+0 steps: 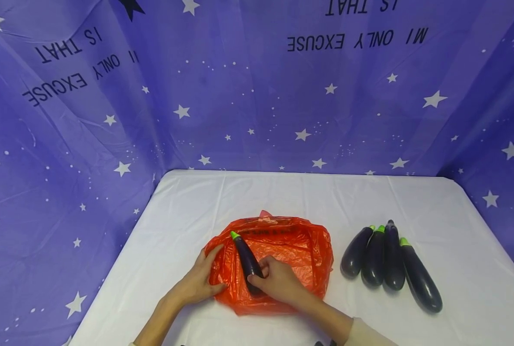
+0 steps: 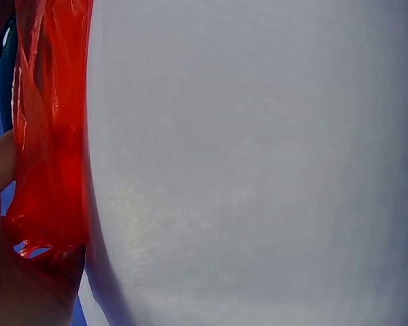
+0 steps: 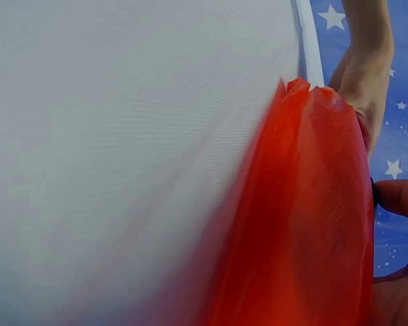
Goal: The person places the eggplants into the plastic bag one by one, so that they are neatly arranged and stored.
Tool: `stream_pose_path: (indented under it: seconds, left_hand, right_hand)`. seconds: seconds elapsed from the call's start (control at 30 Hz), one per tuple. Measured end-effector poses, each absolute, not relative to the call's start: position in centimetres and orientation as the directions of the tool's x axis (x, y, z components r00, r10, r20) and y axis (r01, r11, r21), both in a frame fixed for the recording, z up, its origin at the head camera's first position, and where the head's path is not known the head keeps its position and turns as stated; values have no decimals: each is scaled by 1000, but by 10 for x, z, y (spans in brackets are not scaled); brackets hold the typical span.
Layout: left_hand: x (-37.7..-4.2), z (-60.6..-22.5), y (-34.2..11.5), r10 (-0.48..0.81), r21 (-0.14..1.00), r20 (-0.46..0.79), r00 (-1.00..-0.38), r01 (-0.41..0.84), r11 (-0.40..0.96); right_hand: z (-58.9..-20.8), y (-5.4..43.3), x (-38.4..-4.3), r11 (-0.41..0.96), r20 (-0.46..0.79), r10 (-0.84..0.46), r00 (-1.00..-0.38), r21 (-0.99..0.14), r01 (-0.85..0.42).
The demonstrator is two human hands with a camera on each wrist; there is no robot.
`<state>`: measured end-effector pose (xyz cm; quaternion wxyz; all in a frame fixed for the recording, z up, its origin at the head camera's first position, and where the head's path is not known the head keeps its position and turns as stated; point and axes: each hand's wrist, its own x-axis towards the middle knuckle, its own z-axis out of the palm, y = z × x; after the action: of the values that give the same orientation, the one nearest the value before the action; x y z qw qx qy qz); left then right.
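A red plastic bag (image 1: pixel 300 245) lies on the white table with its mouth spread wide. Inside the opening a dark purple eggplant (image 1: pixel 246 257) slants, its green stem end up and to the left. My right hand (image 1: pixel 280 281) grips the eggplant near its thick lower end, thumb on the near side. My left hand (image 1: pixel 200 278) holds the bag's left side, fingers along the rim and thumb lower down. In the left wrist view, the red bag (image 2: pixel 51 136) bunches against the hand. The right wrist view shows the bag's outer wall (image 3: pixel 313 217), which hides most of the eggplant.
Several more eggplants (image 1: pixel 394 259) lie side by side right of the bag, stem ends away from me. The white table (image 1: pixel 187 202) is bounded by purple star-printed cloth (image 1: pixel 257 105) at the back and sides.
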<state>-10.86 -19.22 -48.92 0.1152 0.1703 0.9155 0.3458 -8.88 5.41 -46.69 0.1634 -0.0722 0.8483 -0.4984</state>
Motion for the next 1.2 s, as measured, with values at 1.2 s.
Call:
stream_pose_path:
  seconds: [1.2]
  left_hand:
    - [-109,-492,-191,392,646,-56,-918,266,716]
  right_hand:
    - [-471,28,-89,516,-244,-343,-907,-856,35]
